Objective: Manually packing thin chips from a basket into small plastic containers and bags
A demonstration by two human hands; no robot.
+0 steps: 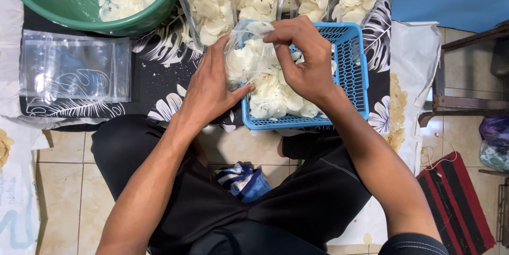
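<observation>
A clear plastic bag [243,53] partly filled with pale white chips is held over a blue mesh basket [354,69]. My left hand [209,88] cups the bag's side and bottom. My right hand [302,59] pinches the bag's open top edge, fingers closed on the plastic. More loose white chips [275,98] lie in the basket under both hands.
Several filled chip bags [212,0] stand behind the basket. A green basin [63,0] with chips sits at the top left. A stack of flat clear bags [74,69] lies on the black leaf-patterned cloth [159,69]. A wooden frame [466,75] stands at the right, with a red-and-black mat [461,202] on the tiled floor.
</observation>
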